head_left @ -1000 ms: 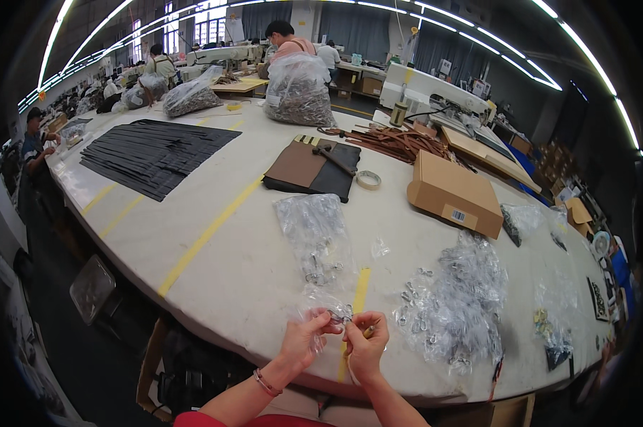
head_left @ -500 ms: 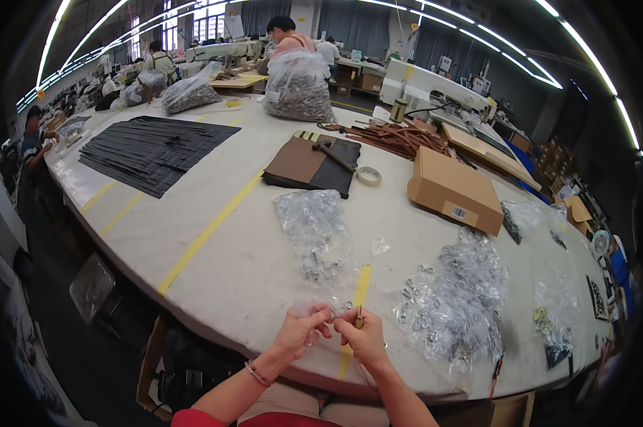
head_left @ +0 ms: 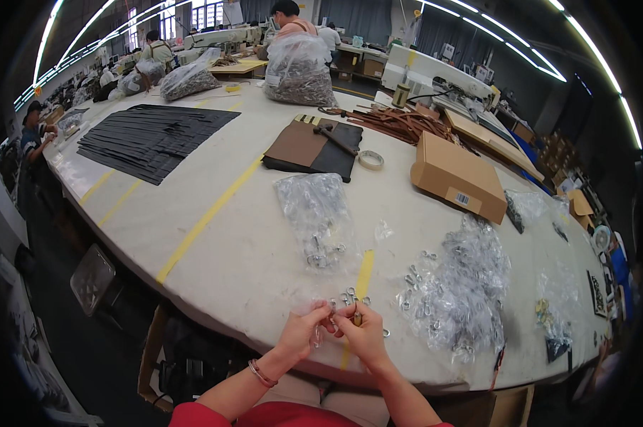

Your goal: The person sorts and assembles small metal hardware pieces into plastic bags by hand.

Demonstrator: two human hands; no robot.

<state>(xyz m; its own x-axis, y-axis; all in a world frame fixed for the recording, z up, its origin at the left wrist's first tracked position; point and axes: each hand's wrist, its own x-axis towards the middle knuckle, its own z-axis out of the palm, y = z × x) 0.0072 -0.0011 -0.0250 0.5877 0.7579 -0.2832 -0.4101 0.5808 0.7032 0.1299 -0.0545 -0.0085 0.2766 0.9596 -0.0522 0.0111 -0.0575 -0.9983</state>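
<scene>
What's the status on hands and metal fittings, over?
Left hand pinching clear plastic. Right hand close by, gripping small yellowish item. Loose fittings just beyond right hand. Bag farther ahead, not between hands and fittings.

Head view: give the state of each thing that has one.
Left hand, pinching clear plastic
Right hand, fingers bent around brass-coloured piece
Cardboard box, closed
Hammer, lying down
Tape roll, lying flat
Black strips, spread flat
Large plastic bag, filled, upright
Small metal pieces, scattered

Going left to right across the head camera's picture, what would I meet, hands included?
Black strips → left hand → right hand → heap of crumpled clear plastic → flat black patterned piece.
</scene>
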